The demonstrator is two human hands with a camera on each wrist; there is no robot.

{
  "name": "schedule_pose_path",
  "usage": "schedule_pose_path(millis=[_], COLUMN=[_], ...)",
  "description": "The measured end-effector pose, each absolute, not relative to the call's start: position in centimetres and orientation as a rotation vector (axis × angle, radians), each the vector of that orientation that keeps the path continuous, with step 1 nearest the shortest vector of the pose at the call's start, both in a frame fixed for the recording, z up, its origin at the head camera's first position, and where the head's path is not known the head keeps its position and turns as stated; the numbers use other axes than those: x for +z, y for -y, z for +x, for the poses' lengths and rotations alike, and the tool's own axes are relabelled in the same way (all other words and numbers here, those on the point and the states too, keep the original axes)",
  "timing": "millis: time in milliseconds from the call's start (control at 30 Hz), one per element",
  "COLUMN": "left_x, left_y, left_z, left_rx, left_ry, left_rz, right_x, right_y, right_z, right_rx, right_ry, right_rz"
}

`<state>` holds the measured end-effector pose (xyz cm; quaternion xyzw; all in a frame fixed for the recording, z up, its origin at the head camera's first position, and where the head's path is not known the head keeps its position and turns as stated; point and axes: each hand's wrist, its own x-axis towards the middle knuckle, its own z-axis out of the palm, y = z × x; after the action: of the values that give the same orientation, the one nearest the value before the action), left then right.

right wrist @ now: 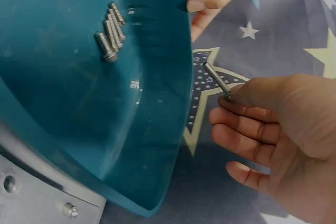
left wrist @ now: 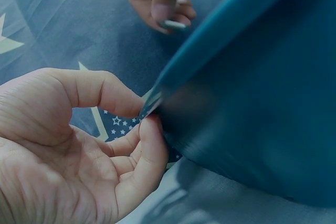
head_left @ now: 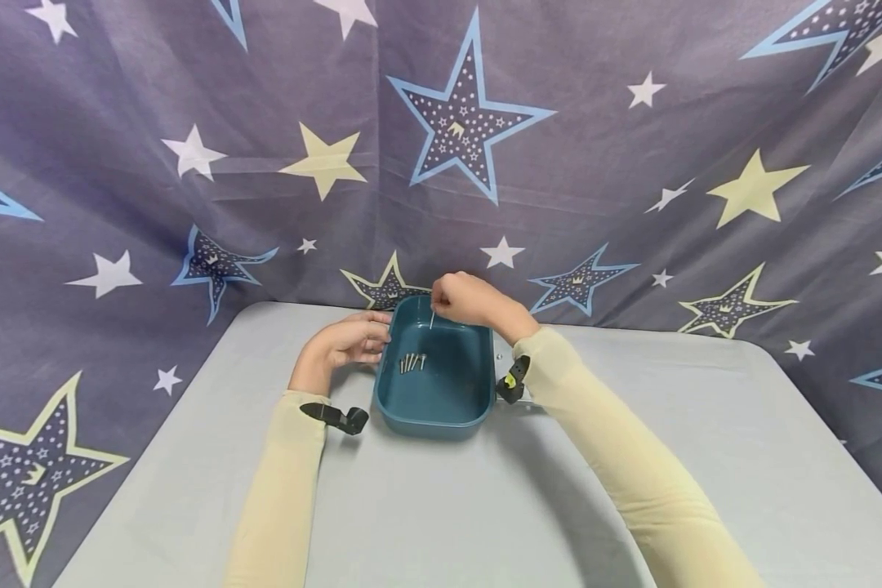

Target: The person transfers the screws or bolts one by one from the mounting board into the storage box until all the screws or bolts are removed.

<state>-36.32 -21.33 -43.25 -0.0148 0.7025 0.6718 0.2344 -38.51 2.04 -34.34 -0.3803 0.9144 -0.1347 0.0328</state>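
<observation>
A teal plastic bin (head_left: 434, 426) stands on the table, with several metal screws (head_left: 412, 363) lying in a loose row on its floor. Over the bin's far end, my right hand (head_left: 469, 298) pinches one more screw (right wrist: 216, 80) between thumb and index finger. Its threaded shank sticks out past the fingertips; the head end is partly covered by them. My left hand (head_left: 353, 338) is at the bin's left side, thumb and fingers bent, their tips touching the outer wall near the rim (left wrist: 205, 38).
Right of the bin lies a metal plate (right wrist: 44, 192) with a hole and a screw (right wrist: 71, 211) in it, largely covered by the right arm in the head view. A light grey table (head_left: 412, 506) carries everything. Behind it hangs a star-patterned cloth (head_left: 441, 229).
</observation>
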Motion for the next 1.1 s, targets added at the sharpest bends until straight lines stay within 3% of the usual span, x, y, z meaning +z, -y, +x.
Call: schedule_pose_path(millis=[533,1100], left_x=[-43.5,-43.6], left_y=[21.5,21.5], left_z=[-36.6,-36.6], left_rx=[1.841,1.846], left_ry=[-1.926,-1.922], left_rz=[-0.035,-0.031], right_x=[-36.3,-37.7], right_y=[-0.8,0.5], right_z=[-39.8,-40.7], right_rx=[-0.259,-0.025], right_ry=[-2.738,-2.569], right_rz=[-1.179,-0.97])
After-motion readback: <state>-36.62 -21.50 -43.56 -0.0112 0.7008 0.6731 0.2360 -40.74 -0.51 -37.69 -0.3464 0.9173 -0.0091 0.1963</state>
